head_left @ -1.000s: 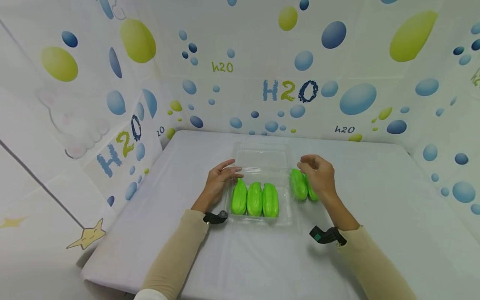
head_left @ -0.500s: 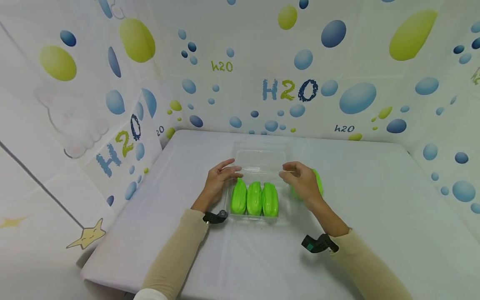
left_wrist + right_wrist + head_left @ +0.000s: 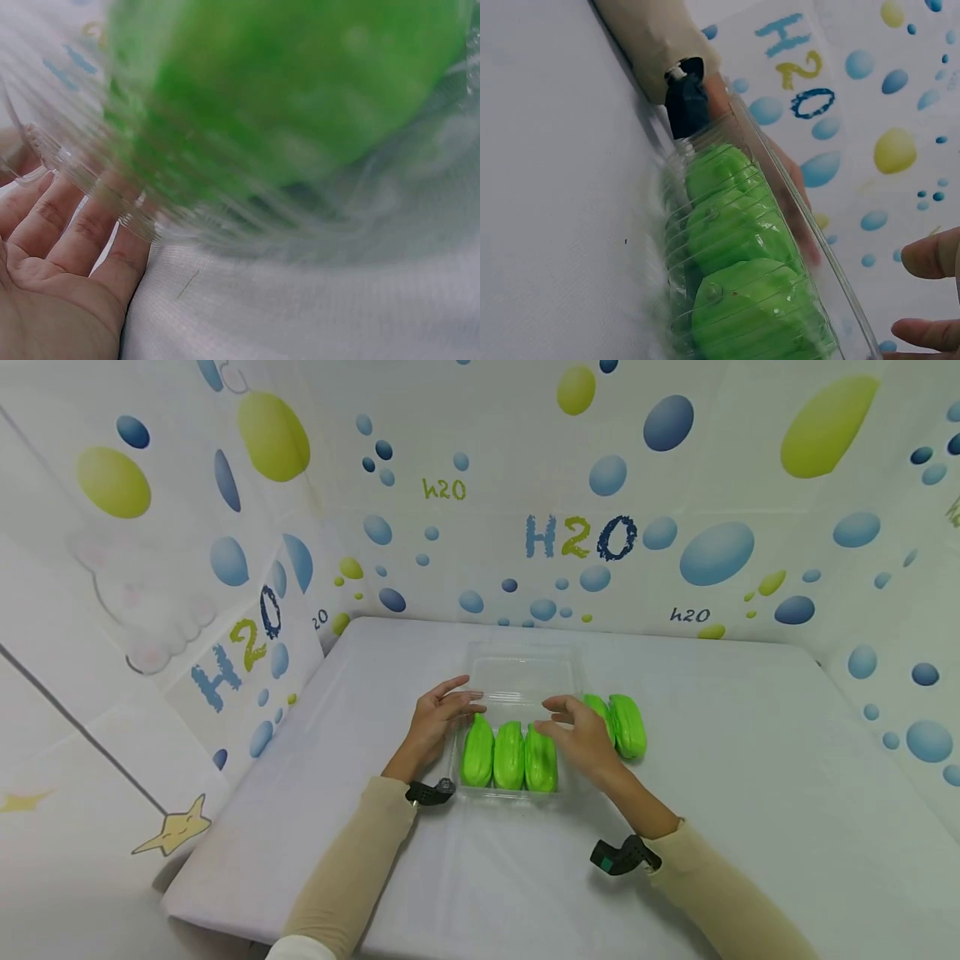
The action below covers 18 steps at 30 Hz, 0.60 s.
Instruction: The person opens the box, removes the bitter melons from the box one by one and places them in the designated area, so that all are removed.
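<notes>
A clear plastic clamshell box (image 3: 572,768) lies open, its lid (image 3: 522,673) folded flat at the far side. Three bright green ribbed, gourd-like vegetables (image 3: 509,756) sit side by side in the box. My left hand (image 3: 433,724) is at the box's far left corner, fingers extended; in the left wrist view its fingers (image 3: 84,229) lie straight against the ribbed wall. My right hand (image 3: 585,742) is over the box's right side, holding nothing, fingertips by the rightmost vegetable's top. In the right wrist view the thumb and fingers (image 3: 930,330) are apart.
Two more green vegetables (image 3: 627,727) lie on the white cloth right of the box, one partly hidden behind my right hand. The cloth-covered table (image 3: 750,760) meets a bubble-patterned backdrop (image 3: 495,552) at the back and sides.
My right hand has moved left from above the two loose vegetables to the box's right side, uncovering much of them. My left hand has stayed in place.
</notes>
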Available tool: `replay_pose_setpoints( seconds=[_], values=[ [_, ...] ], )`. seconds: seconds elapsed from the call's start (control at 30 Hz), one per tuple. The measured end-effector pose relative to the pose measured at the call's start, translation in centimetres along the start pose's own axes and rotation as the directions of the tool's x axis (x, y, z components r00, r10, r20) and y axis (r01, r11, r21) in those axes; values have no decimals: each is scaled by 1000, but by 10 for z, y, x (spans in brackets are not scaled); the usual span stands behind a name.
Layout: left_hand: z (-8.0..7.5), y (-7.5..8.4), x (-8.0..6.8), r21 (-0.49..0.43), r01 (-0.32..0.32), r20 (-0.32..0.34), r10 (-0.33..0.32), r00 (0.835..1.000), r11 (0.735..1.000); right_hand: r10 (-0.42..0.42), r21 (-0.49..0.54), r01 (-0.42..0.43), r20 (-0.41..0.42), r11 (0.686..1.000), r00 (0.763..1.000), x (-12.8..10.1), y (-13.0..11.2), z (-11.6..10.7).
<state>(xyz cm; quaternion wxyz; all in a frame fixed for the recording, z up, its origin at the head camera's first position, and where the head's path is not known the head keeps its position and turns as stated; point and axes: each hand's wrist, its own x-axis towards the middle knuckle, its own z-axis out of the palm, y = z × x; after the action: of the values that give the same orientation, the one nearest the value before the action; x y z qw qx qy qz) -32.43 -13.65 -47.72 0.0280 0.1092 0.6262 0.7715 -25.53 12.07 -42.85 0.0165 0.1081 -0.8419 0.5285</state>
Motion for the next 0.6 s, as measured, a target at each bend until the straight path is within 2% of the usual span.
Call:
replay_pose_setpoints(
  seconds=[0.37, 0.6],
  values=[
    [1, 2, -1, -16, 14, -8, -14, 1000, 1000, -6, -198, 23, 84, 980, 996, 1, 4, 10],
    [1, 2, 0, -20, 23, -14, -24, 1000, 1000, -7, -375, 60, 140, 925, 990, 0, 6, 18]
  ],
)
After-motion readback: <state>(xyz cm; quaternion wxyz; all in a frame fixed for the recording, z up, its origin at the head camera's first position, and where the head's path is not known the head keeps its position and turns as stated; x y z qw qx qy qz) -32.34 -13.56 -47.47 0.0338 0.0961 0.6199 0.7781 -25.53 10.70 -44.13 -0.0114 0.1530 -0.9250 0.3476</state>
